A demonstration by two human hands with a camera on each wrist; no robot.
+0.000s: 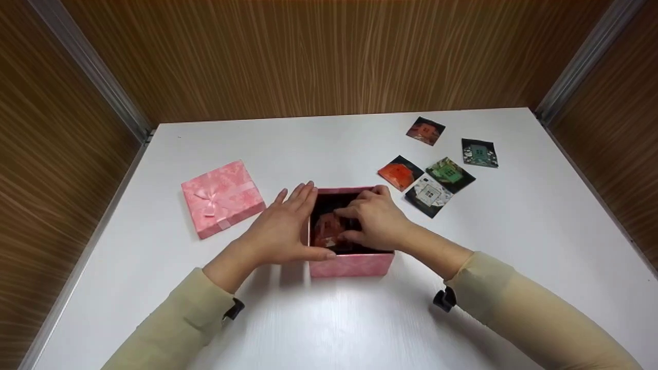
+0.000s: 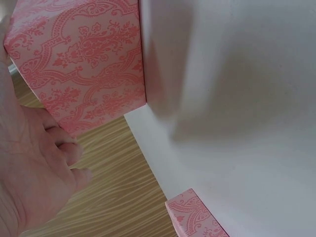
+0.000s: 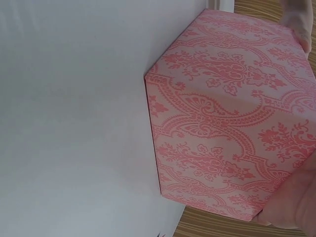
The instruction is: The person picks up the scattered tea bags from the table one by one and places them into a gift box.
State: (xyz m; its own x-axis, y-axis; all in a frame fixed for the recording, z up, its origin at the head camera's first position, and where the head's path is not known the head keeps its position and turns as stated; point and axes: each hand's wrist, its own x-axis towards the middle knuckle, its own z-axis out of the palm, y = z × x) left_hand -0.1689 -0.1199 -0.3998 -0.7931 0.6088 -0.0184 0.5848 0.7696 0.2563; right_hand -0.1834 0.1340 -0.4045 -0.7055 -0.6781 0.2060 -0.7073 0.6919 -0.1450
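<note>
An uncovered pink patterned box (image 1: pixel 352 264) with a dark inside stands before me. My left hand (image 1: pixel 282 228) rests along its left side with fingers extended and the thumb over the front rim. In the left wrist view those fingers (image 2: pixel 69 150) lie beside the box's edge. My right hand (image 1: pixel 378 218) reaches inside from the right, some knuckles at the right rim. Its thumb and index finger are at a reddish square card (image 1: pixel 328 230) inside the box; I cannot tell whether they pinch it. The right wrist view shows the box's patterned walls (image 3: pixel 212 128).
A pink lid (image 1: pixel 223 198) with a bow lies to the left. Right of the box lie square cards: orange (image 1: pixel 401 173), white (image 1: pixel 429 195), green (image 1: pixel 450 173), dark green (image 1: pixel 479 152) and brown-red (image 1: pixel 425 131). Wood-grain panels (image 1: pixel 329 61) border the white table (image 1: pixel 288 144).
</note>
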